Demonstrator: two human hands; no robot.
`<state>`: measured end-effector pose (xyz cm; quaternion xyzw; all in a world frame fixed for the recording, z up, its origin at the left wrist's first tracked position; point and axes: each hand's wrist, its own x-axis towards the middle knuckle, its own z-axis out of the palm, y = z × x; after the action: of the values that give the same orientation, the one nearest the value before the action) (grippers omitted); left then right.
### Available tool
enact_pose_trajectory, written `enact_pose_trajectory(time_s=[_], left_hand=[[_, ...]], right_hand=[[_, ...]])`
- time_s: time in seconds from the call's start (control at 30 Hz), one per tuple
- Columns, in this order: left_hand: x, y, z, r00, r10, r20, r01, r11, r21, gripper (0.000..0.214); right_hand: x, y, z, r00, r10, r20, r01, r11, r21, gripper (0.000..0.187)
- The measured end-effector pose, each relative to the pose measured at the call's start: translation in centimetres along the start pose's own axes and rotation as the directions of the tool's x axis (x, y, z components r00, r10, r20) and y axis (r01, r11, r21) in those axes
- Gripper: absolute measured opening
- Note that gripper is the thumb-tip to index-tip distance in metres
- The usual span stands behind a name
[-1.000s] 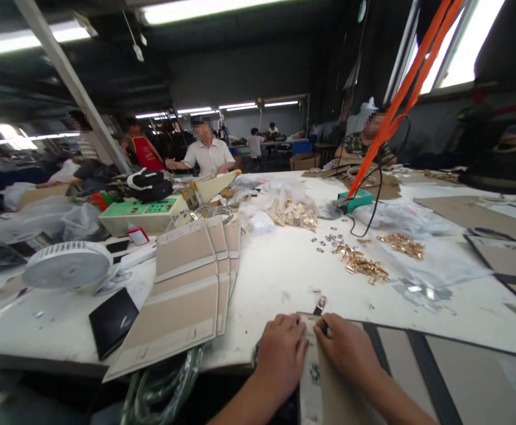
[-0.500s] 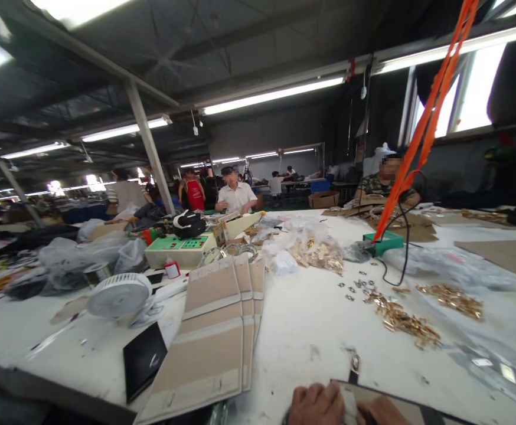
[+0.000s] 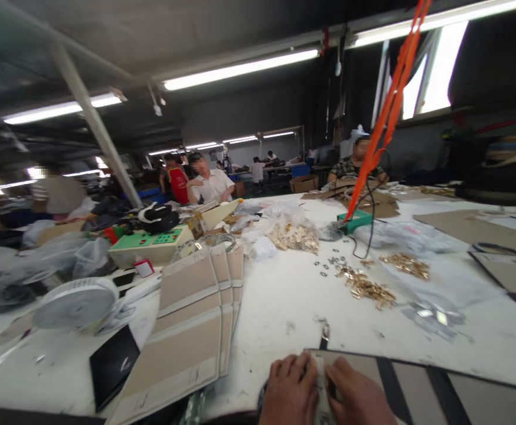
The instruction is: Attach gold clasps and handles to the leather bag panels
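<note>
At the bottom of the view my left hand (image 3: 290,389) bends its fingers over the left end of a beige panel (image 3: 406,383) with dark straps across it. My right hand (image 3: 359,394) is closed, thumb and fingers together, at the right side of a white strip (image 3: 322,392) on that panel. The strip runs between both hands; its lower end leaves the view. Past the panel's far edge a short black strap with a metal clasp (image 3: 324,333) sticks out onto the table. What lies beneath my palms is hidden.
Beige panels (image 3: 191,319) lie fanned out left of my hands, beside a black flat case (image 3: 113,367) and a white fan (image 3: 76,302). Gold metal pieces (image 3: 366,286) are heaped ahead. An orange cord (image 3: 384,118) hangs over a green box (image 3: 356,221). People sit or stand beyond.
The view has swung right, so more of the strapped panel shows. Both hands stay at the white strip and appear further into view. The co-worker in white has raised an arm towards the chest.
</note>
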<state>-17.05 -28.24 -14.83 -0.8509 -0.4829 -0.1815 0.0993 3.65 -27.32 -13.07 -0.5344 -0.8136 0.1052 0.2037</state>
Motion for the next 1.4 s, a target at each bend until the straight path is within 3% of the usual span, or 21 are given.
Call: enact_pose_trajectory(time_s=[0.17,0.37,0.47,0.57,0.67,0.77,0.87,1.03,1.2,1.3,1.4], left_hand=[[1.4,0.9,-2.4,0.994,-0.029,0.104,0.025,0.999,0.041,0.052],[1.6,0.3,-1.5,0.996,-0.067,0.057,0.067,0.998,-0.008,0.046],[1.5,0.0,-1.0,0.996,-0.082,0.045,0.084,0.995,-0.054,0.045],[1.4,-0.1,-0.7,0.995,-0.094,0.033,0.096,0.992,-0.086,0.045],[1.5,0.0,-0.7,0.995,-0.101,0.024,0.103,0.989,-0.109,0.043],[1.6,0.0,-0.7,0.994,-0.107,0.017,0.109,0.985,-0.133,0.044],[1.8,0.1,-0.8,0.994,-0.112,0.013,0.112,0.981,-0.157,0.044],[2.0,0.9,-1.9,0.983,-0.151,0.103,0.171,0.958,-0.23,0.045],[2.4,1.7,-3.7,0.953,-0.207,0.22,0.268,0.915,-0.301,0.046],[2.6,2.0,-4.3,0.937,-0.238,0.255,0.315,0.892,-0.323,0.046],[2.7,2.2,-4.4,0.932,-0.257,0.257,0.338,0.874,-0.35,0.045]], right_hand=[[1.4,-1.8,-3.3,0.973,0.119,0.196,-0.108,0.992,-0.063,0.025],[2.0,0.6,-5.2,0.981,0.129,0.146,-0.146,0.983,0.113,0.016],[2.2,4.1,-8.1,0.966,0.25,0.071,-0.259,0.944,0.205,0.021],[2.4,9.7,-11.9,0.924,0.379,0.047,-0.38,0.901,0.208,0.028],[2.3,16.4,-14.5,0.856,0.516,-0.032,-0.516,0.856,0.009,0.029],[2.1,21.6,-15.2,0.761,0.642,-0.092,-0.648,0.746,-0.154,0.031],[2.1,23.7,-14.7,0.709,0.699,-0.096,-0.701,0.684,-0.201,0.03],[2.3,24.2,-13.9,0.678,0.731,-0.081,-0.724,0.644,-0.246,0.028],[1.6,25.7,-14.2,0.677,0.734,-0.058,-0.714,0.636,-0.292,0.032],[1.2,25.2,-14.9,0.745,0.661,-0.085,-0.655,0.703,-0.277,0.033],[1.5,20.8,-15.6,0.843,0.533,-0.068,-0.537,0.831,-0.146,0.032]])
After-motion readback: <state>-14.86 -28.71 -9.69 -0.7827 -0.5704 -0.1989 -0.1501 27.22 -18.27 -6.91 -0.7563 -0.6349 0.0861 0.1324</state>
